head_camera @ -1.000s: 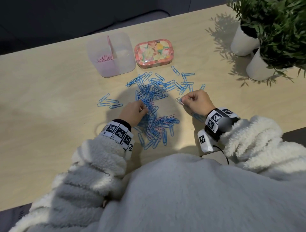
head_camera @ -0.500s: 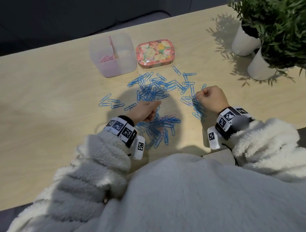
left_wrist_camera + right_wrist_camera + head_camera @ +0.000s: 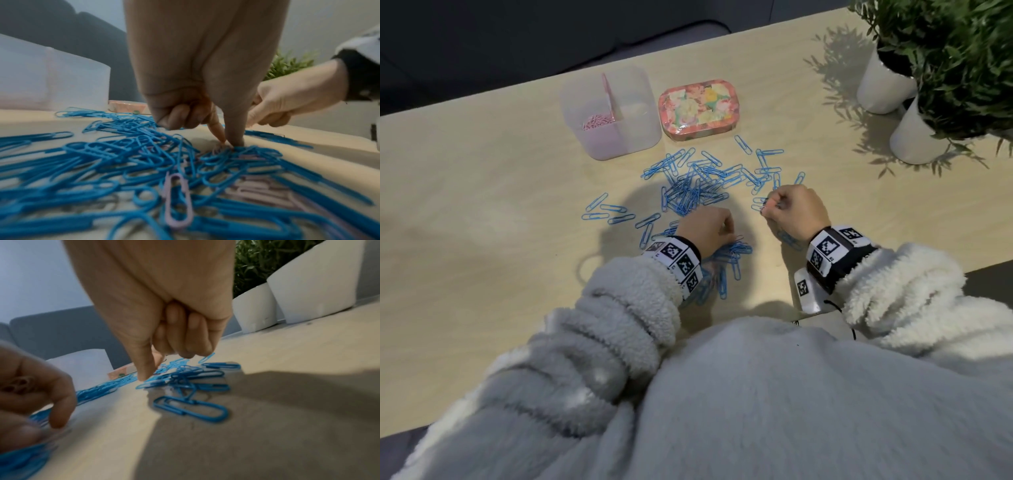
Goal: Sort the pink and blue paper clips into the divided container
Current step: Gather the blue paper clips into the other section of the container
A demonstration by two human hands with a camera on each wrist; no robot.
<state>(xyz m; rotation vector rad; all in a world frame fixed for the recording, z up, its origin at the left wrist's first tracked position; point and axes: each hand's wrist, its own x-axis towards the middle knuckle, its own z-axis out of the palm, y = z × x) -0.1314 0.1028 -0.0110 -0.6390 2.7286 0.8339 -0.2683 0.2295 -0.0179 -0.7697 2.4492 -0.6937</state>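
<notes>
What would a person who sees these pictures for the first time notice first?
Most striking is the spread of blue paper clips across the middle of the wooden table, with a few pink paper clips mixed in. The left hand and the right hand both work at the spread. Behind it stands the divided container, with pink clips already in its left compartment, beside a floral tin.

Left hand (image 3: 205, 73) fingertips (image 3: 236, 139) pinch into blue paper clips (image 3: 115, 155).

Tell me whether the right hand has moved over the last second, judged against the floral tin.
Yes. The right hand has shifted rightward, away from the blue clip pile and further out from below the floral tin.
</notes>
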